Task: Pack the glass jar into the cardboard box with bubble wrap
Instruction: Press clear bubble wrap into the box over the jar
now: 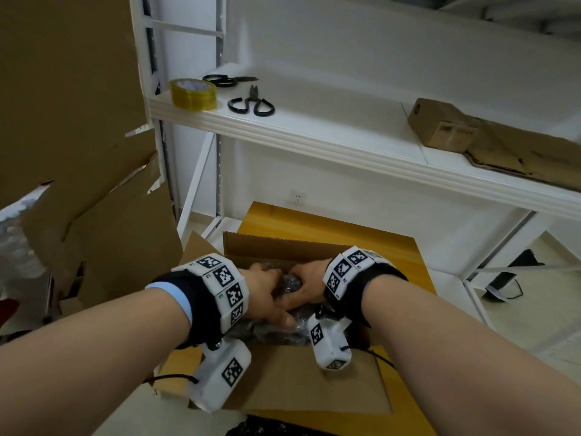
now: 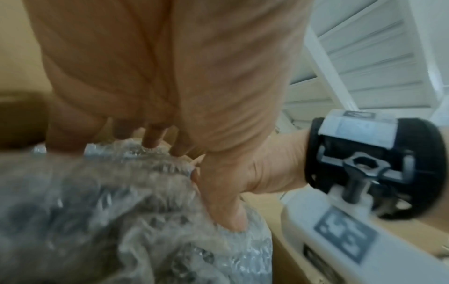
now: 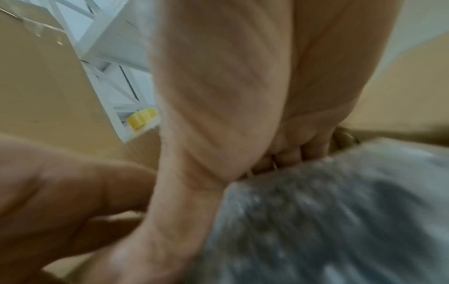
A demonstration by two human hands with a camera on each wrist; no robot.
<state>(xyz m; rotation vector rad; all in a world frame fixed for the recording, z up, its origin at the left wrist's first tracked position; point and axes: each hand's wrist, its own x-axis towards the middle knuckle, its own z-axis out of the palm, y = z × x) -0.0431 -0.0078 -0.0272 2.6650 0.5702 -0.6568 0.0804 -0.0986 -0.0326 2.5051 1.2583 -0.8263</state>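
Observation:
An open cardboard box (image 1: 314, 385) stands on a yellow board, its flaps spread outward. Inside lies a bundle of bubble wrap (image 1: 290, 283) with something dark in it; the jar itself is hidden. My left hand (image 1: 270, 287) grips the bundle from the left and my right hand (image 1: 306, 283) from the right, the two touching over it. In the left wrist view my left hand's fingers (image 2: 153, 138) curl down onto the bubble wrap (image 2: 109, 221), with the right thumb (image 2: 226, 207) pressed into it. In the right wrist view the right fingers (image 3: 291, 153) dig into the bubble wrap (image 3: 328, 221).
A white shelf (image 1: 314, 136) above the box carries a yellow tape roll (image 1: 193, 93), two pairs of scissors (image 1: 251, 103) and a small cardboard box (image 1: 443, 127). Large flattened cardboard sheets (image 1: 78, 121) lean at the left, with more bubble wrap (image 1: 15, 240) behind them.

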